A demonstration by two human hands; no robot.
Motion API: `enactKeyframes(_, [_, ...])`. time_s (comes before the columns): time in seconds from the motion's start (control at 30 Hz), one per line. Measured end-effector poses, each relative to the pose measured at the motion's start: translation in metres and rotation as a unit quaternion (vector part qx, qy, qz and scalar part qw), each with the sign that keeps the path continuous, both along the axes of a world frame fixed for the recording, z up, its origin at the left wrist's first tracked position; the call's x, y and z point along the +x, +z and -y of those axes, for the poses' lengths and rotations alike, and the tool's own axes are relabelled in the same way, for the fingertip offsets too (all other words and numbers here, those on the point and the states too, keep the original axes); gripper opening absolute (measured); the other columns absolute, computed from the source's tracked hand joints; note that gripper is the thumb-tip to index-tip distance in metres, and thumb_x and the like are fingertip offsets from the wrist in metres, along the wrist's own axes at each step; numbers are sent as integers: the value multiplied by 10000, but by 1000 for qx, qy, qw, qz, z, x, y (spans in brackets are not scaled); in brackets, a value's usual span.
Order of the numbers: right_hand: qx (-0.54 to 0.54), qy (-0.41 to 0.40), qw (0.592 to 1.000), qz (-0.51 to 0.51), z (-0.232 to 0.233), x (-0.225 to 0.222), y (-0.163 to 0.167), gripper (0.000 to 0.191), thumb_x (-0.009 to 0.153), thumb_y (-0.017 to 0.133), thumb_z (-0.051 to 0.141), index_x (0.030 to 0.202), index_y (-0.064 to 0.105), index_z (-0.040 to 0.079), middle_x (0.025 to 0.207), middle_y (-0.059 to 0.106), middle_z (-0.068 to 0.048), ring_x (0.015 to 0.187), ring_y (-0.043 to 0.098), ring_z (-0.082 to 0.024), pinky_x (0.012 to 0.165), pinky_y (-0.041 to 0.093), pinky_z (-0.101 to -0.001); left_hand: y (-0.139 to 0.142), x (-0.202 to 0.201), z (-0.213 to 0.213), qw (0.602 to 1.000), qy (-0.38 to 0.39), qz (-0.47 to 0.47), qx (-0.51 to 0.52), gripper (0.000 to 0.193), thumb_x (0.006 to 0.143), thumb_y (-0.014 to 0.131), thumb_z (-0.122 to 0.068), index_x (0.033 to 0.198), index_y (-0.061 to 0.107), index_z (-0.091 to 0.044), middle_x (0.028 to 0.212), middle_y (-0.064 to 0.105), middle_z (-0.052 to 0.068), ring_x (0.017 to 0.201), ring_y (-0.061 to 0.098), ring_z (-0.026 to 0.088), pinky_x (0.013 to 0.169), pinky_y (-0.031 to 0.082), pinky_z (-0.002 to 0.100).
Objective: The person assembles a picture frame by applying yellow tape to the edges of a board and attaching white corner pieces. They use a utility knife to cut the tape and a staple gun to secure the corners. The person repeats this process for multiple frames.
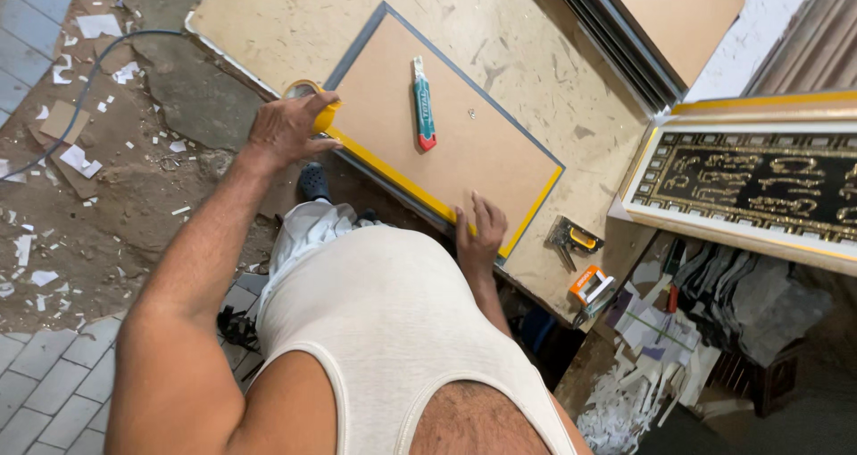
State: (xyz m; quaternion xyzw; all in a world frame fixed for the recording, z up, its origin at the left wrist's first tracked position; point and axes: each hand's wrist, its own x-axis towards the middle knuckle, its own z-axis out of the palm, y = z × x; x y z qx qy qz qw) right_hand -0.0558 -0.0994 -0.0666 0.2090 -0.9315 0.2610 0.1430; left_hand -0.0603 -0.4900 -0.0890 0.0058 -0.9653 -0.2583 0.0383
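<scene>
Taping: yellow tape (406,190) already runs along the near edge and up the right edge of the frame back (444,129), a brown board in a grey border that lies flat on the worn surface (268,26); judging from this, the edge-sealing step is under way, with the left and far edges showing only grey.
Left hand (287,129): its grip is closed over the tape roll (306,91) at the frame's left near corner, fingers wrapped across the yellow strip where it meets the roll.
Right hand (479,232): fingers spread and pressed flat on the near edge of the board, toward the right corner; it holds nothing, only bears down on the taped border.
Next move: it seems to call for a clean cut or turn at the left corner, with the strip kept taut and straight along the border while the other hand keeps the frame from sliding.
Cutter: a green utility knife (424,104) with a red end lies on the board, apart from both hands, within reach.
Other tools: a staple gun (572,240) and an orange-and-white box (589,285) sit on the surface to the right.
Hidden: the person's torso covers the near edge of the surface; most of the roll is under the hand, so the remaining tape cannot be judged; a small mark on the board is too small to identify.
Cut off: a gold-on-black ornamental frame (759,183) runs out of the picture at the right.
</scene>
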Motion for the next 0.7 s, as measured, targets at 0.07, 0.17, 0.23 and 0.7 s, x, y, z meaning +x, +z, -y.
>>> enactKeyframes(0.07, [-34,87,996,16,46,-19,19,373,919,805,111,1262,690,20,1166,670,-138,1073,633,-307,931,505,-415,5,9,2,995,53,-29,79,616,840,845,-379,1332,524,-194,1022,726,121,868,723,356,696,572,470])
enactKeyframes(0.17, [-128,171,966,146,105,-46,47,383,922,784,83,1290,690,34,1166,685,-126,961,684,-217,850,575,-326,12,25,5,959,156,-101,213,395,992,738,-264,1335,565,-172,1113,734,147,951,734,358,734,580,458])
enactKeyframes(0.23, [-128,201,958,160,142,-57,60,363,917,810,70,1264,711,33,1129,699,-109,922,671,-190,841,570,-304,16,34,10,938,215,-46,269,372,961,719,-220,1306,595,-152,994,744,155,915,736,367,749,580,471])
enactKeyframes(0.7, [-152,283,865,385,275,-83,54,122,934,802,70,1001,739,-10,962,717,-56,856,640,-106,784,538,-268,45,53,32,919,141,-143,338,314,943,657,-86,1254,618,-73,1170,745,159,1041,753,311,828,621,388])
